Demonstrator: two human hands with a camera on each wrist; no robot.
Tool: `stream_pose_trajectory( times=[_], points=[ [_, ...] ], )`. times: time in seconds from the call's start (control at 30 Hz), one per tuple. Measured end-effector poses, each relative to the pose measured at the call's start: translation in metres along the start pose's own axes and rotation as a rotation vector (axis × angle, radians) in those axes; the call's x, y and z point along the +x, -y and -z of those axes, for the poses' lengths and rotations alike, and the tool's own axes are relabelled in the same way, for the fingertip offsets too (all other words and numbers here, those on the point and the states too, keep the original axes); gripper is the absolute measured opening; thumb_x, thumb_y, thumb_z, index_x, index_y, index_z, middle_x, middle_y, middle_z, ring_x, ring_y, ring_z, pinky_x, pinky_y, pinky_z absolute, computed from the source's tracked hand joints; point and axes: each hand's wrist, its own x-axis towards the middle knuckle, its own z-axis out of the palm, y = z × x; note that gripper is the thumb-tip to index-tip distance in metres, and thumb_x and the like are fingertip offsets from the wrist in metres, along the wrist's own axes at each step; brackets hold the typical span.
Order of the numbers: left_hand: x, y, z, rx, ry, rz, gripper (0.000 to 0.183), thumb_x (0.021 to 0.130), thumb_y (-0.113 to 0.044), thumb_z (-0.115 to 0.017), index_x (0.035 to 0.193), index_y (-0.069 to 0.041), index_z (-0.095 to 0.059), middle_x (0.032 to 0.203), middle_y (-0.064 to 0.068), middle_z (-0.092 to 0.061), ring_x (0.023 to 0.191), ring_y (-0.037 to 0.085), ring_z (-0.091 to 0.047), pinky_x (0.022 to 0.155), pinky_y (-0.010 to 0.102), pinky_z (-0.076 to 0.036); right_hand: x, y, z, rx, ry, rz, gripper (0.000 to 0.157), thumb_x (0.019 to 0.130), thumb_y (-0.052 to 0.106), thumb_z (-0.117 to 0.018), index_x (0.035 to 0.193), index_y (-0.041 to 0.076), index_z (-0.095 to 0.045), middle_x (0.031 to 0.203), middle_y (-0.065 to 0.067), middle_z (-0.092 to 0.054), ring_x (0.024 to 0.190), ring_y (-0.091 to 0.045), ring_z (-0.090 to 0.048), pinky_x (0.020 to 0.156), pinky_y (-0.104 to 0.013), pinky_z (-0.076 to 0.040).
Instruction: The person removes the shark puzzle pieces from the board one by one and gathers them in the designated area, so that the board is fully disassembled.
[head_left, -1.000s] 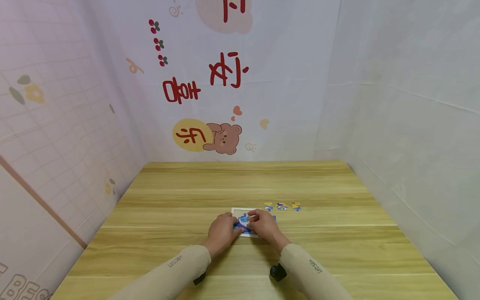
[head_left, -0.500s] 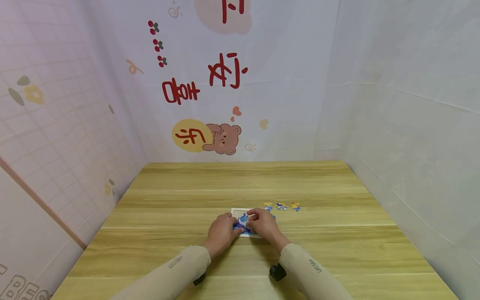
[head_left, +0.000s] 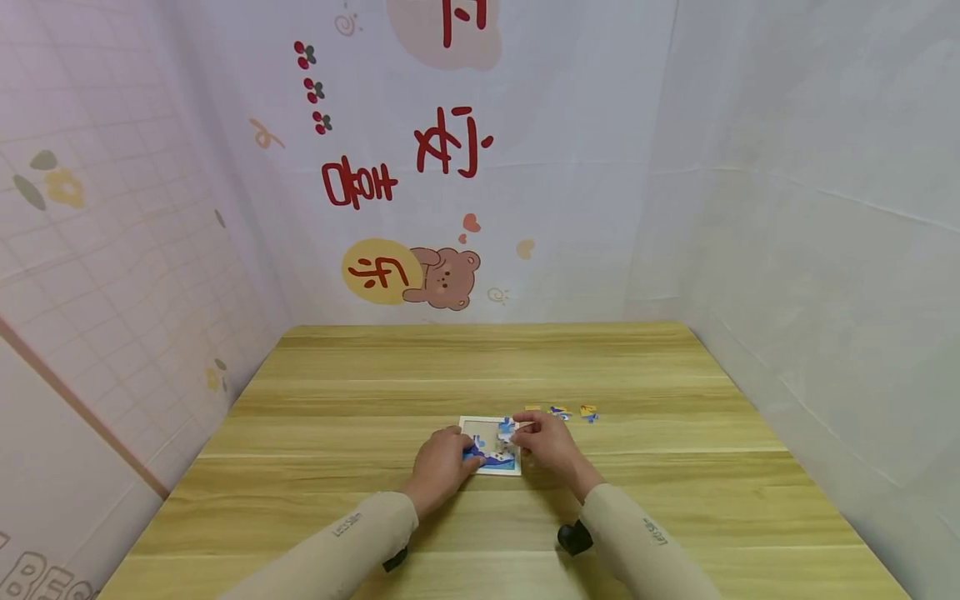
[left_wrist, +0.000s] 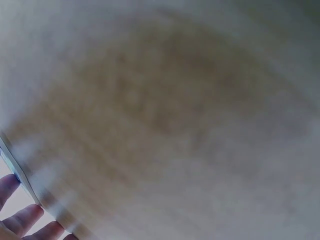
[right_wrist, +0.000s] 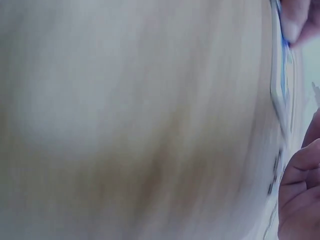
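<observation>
A white-rimmed jigsaw frame (head_left: pixel 491 473) lies on the table, its lower part filled with blue and white pieces. Its left side is held by my left hand (head_left: pixel 438 462), with the thumb over the pieces and fingers at the rim; these fingertips (left_wrist: pixel 30 212) also show along the rim in the left wrist view. Above the frame's right side, my right hand (head_left: pixel 551 443) pinches a blue and white puzzle piece (head_left: pixel 507 428) between thumb and fingers. In the right wrist view my right hand (right_wrist: pixel 302 190) is partly cut off at the edge.
Loose yellow and blue puzzle pieces (head_left: pixel 588 412) lie on the wooden table (head_left: pixel 645 475), beyond and right of the frame. A printed cloth (head_left: pixel 585 208) hangs behind the table. Both wrist views are mostly blurred.
My right hand has lifted the puzzle piece from the middle of the frame and moved right, uncovering more of the frame. The left hand stays at the left side.
</observation>
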Motion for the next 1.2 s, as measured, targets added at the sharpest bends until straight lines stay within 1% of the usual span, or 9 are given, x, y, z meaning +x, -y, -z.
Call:
stream_pose_trajectory(
  times=[0.17, 0.33, 0.47, 0.53, 0.6, 0.73, 0.9, 1.07, 1.2],
  points=[
    [-0.001, 0.001, 0.0, -0.007, -0.003, -0.002, 0.034, 0.088, -0.032, -0.076, 0.105, -0.003, -0.076, 0.12, 0.018, -0.065, 0.114, 0.037, -0.06, 0.098, 0.052, -0.046, 0.001, -0.008, 0.022, 0.037, -0.038, -0.01, 0.03, 0.091, -0.002, -0.066, 0.121, -0.004, -0.064, 0.086, -0.01, -0.065, 0.07, -0.024, -0.061, 0.066, -0.034, -0.053],
    [-0.003, 0.002, -0.001, -0.005, -0.018, -0.015, 0.033, 0.087, -0.032, -0.077, 0.103, -0.003, -0.076, 0.118, 0.017, -0.066, 0.111, 0.036, -0.061, 0.096, 0.051, -0.047, -0.002, -0.019, 0.046, 0.038, -0.044, -0.027, 0.035, 0.092, 0.0, -0.065, 0.126, -0.004, -0.062, 0.089, -0.009, -0.065, 0.074, -0.025, -0.062, 0.07, -0.034, -0.053],
    [-0.004, 0.003, -0.003, -0.001, -0.02, -0.016, 0.033, 0.087, -0.032, -0.078, 0.102, -0.004, -0.076, 0.117, 0.016, -0.066, 0.11, 0.035, -0.062, 0.095, 0.05, -0.048, -0.004, -0.031, 0.066, 0.007, -0.058, -0.022, 0.035, 0.092, 0.0, -0.065, 0.126, -0.005, -0.061, 0.085, -0.007, -0.063, 0.07, -0.019, -0.06, 0.062, -0.028, -0.05],
    [-0.004, 0.004, -0.004, 0.004, -0.022, -0.019, 0.033, 0.086, -0.033, -0.078, 0.102, -0.004, -0.076, 0.117, 0.016, -0.066, 0.109, 0.035, -0.062, 0.095, 0.05, -0.049, -0.007, -0.037, 0.074, -0.008, -0.061, -0.034, 0.035, 0.092, 0.001, -0.065, 0.126, -0.006, -0.06, 0.081, -0.007, -0.062, 0.067, -0.017, -0.057, 0.057, -0.026, -0.046],
    [-0.004, 0.004, -0.003, 0.004, -0.03, -0.029, 0.033, 0.086, -0.033, -0.078, 0.101, -0.004, -0.076, 0.117, 0.017, -0.066, 0.108, 0.036, -0.062, 0.094, 0.051, -0.049, -0.008, -0.043, 0.08, 0.0, -0.054, -0.049, 0.036, 0.093, 0.002, -0.065, 0.127, -0.006, -0.059, 0.079, -0.007, -0.062, 0.066, -0.016, -0.055, 0.055, -0.025, -0.044],
    [-0.004, 0.004, -0.001, -0.005, -0.037, -0.031, 0.032, 0.086, -0.032, -0.078, 0.099, -0.003, -0.076, 0.117, 0.019, -0.066, 0.108, 0.037, -0.062, 0.094, 0.051, -0.049, -0.009, -0.051, 0.086, 0.038, -0.033, -0.076, 0.037, 0.093, 0.004, -0.067, 0.128, -0.006, -0.058, 0.083, -0.007, -0.063, 0.068, -0.017, -0.057, 0.057, -0.026, -0.047],
    [-0.004, 0.003, 0.001, -0.004, -0.034, -0.029, 0.031, 0.086, -0.031, -0.078, 0.099, -0.003, -0.075, 0.115, 0.017, -0.066, 0.106, 0.036, -0.063, 0.092, 0.051, -0.05, -0.007, -0.052, 0.086, 0.084, 0.008, -0.085, 0.038, 0.093, 0.001, -0.065, 0.128, -0.007, -0.056, 0.083, -0.008, -0.063, 0.068, -0.017, -0.058, 0.057, -0.026, -0.047],
    [-0.003, 0.001, 0.001, -0.003, -0.02, -0.025, 0.034, 0.087, -0.032, -0.077, 0.103, -0.002, -0.075, 0.12, 0.02, -0.064, 0.111, 0.039, -0.061, 0.095, 0.052, -0.048, -0.007, -0.052, 0.087, 0.081, 0.037, -0.059, 0.036, 0.092, -0.003, -0.065, 0.125, -0.011, -0.055, 0.082, -0.006, -0.063, 0.067, -0.016, -0.057, 0.059, -0.026, -0.049],
    [-0.003, -0.001, 0.001, -0.004, -0.018, -0.019, 0.035, 0.087, -0.032, -0.077, 0.104, -0.002, -0.075, 0.122, 0.021, -0.064, 0.114, 0.039, -0.06, 0.098, 0.052, -0.047, -0.01, -0.051, 0.09, 0.083, 0.066, -0.011, 0.032, 0.091, -0.003, -0.065, 0.12, -0.012, -0.056, 0.081, -0.005, -0.064, 0.066, -0.016, -0.058, 0.06, -0.026, -0.051]
  ],
)
